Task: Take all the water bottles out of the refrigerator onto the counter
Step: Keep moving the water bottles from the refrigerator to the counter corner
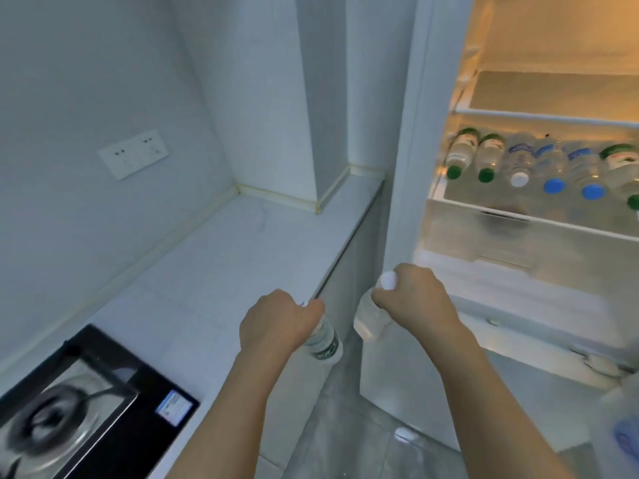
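Observation:
My left hand (276,323) grips a water bottle with a green label (325,344) by its upper part, just off the front edge of the white counter (221,271). My right hand (411,299) grips a clear water bottle with a white cap (370,318) near its neck, in front of the open refrigerator (518,271). Both bottles hang below the hands. Several more water bottles (518,160) with green, white and blue caps lie side by side on a refrigerator shelf, caps toward me.
A black gas stove (86,402) sits on the counter at lower left. A double wall socket (133,157) is on the wall behind. A white pillar (325,98) stands between counter and refrigerator. Grey floor lies below.

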Tool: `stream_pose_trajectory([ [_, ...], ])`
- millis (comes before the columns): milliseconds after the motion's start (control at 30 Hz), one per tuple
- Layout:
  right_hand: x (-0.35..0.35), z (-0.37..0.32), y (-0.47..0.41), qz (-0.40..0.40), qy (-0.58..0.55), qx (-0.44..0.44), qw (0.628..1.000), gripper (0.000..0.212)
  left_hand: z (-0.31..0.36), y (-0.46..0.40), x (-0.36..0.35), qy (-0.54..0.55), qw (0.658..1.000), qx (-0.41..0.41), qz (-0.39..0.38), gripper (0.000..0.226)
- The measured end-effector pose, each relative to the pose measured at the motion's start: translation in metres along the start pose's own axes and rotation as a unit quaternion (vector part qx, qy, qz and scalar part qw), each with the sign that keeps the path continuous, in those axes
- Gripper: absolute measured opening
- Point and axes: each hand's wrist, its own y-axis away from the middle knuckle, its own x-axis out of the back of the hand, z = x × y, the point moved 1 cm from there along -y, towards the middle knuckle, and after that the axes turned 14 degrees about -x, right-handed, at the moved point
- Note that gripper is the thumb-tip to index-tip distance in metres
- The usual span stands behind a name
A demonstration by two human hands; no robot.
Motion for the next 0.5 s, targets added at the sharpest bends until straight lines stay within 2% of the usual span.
stream_pose_trajectory([
  [200, -0.048, -0.025, 0.022, -0.095, 0.008, 0.059, 0.994, 0.017, -0.046, 0.052, 0.015, -0.009, 0.995, 0.091, 0.047, 0.038],
  [300, -0.073, -0.044, 0.044, -0.139, 0.018, 0.120, 0.983, 0.019, -0.068, 0.084, 0.030, -0.023, 0.989, 0.130, 0.062, 0.036],
  [500, -0.101, -0.088, 0.109, -0.179, 0.048, 0.217, 0.958, 0.020, -0.113, 0.150, 0.072, -0.032, 0.977, 0.186, 0.099, 0.037],
])
